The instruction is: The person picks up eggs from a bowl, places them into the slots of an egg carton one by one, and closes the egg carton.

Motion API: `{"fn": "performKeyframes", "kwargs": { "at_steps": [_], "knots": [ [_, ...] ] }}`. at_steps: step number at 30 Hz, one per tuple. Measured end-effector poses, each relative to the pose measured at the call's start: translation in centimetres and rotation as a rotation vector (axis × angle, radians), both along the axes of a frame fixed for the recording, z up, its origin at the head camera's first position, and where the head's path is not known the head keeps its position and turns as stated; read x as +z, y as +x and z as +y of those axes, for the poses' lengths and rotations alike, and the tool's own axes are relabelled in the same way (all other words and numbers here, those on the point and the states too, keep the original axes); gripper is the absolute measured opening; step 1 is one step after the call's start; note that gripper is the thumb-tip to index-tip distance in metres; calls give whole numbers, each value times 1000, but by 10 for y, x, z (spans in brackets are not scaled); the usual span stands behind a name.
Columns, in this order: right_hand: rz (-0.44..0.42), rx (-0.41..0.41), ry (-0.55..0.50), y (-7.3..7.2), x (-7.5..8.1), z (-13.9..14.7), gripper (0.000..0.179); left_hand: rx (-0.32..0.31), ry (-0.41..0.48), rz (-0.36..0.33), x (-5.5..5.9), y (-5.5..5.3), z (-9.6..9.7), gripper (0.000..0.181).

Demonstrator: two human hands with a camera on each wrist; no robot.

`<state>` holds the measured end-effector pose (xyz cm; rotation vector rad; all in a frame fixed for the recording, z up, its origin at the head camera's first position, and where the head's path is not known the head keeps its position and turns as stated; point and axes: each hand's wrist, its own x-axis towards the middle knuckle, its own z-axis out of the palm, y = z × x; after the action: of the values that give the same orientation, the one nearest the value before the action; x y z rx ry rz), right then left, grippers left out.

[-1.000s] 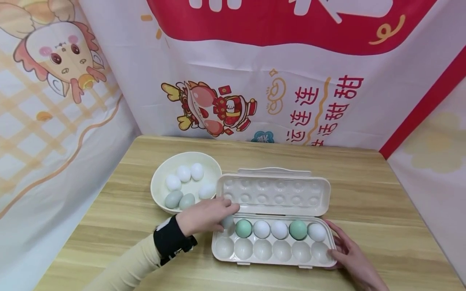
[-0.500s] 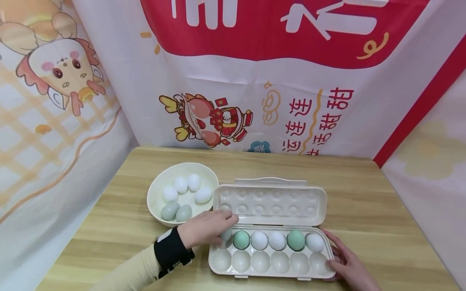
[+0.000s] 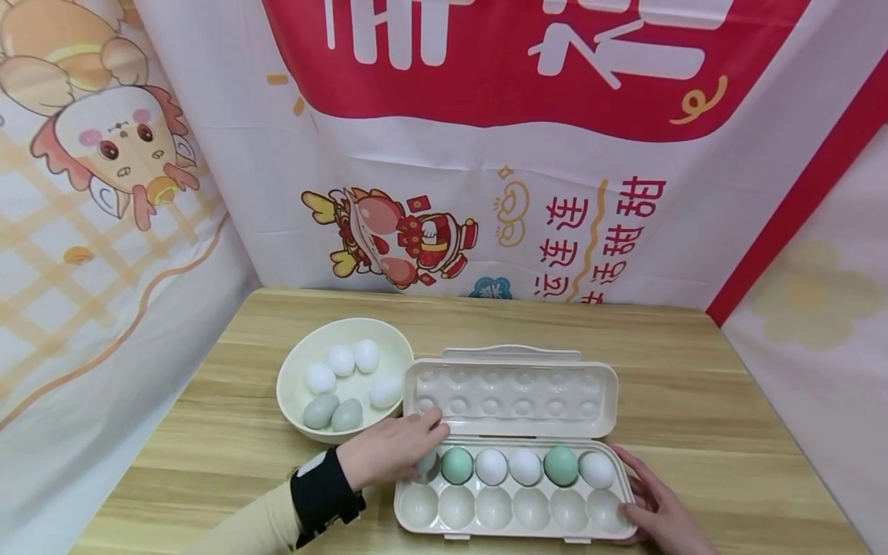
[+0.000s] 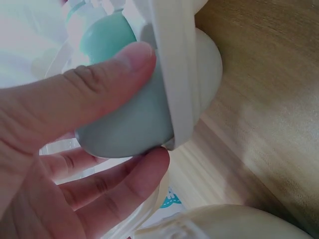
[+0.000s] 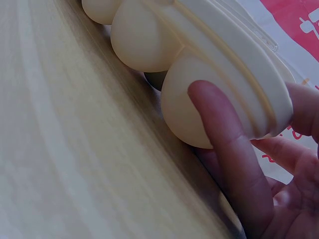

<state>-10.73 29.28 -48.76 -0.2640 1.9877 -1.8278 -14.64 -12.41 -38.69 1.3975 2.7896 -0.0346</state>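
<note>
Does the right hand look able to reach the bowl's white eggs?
Probably not: the right hand grips the carton at its right end, with the open lid and left hand between it and the white eggs.

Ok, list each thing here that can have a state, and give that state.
Egg carton, open, lid folded back
Front cups, empty
Five back-row eggs, seated
Bluish-grey egg, at the back row's left end
Bowl, holding six eggs
Left hand, pinching the bluish-grey egg
Right hand, gripping the carton's right end
</note>
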Motion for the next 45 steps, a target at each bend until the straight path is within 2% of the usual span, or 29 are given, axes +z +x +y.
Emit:
{"fn": "performKeyframes", "kwargs": {
  "at_steps": [8, 12, 20, 28, 39, 45],
  "knots": [
    [-25, 7, -33, 0, -2, 0, 81, -12, -48, 67, -5, 4, 2, 53],
    [-34, 9, -41, -1, -3, 1, 81, -18, -66, 78, -6, 5, 3, 50],
    [-108, 1, -23, -2, -2, 1, 78, -28, -80, 94, -9, 6, 2, 53],
    [-95, 17, -45, -2, 0, 1, 78, -35, -88, 85, -9, 6, 3, 53],
    [-98, 30, -95, -2, -2, 3, 79, -39, -92, 90, -12, 7, 5, 39],
    [-94, 24, -103, -2, -2, 2, 80, -58, -88, 150, -11, 7, 3, 21]
  ]
}}
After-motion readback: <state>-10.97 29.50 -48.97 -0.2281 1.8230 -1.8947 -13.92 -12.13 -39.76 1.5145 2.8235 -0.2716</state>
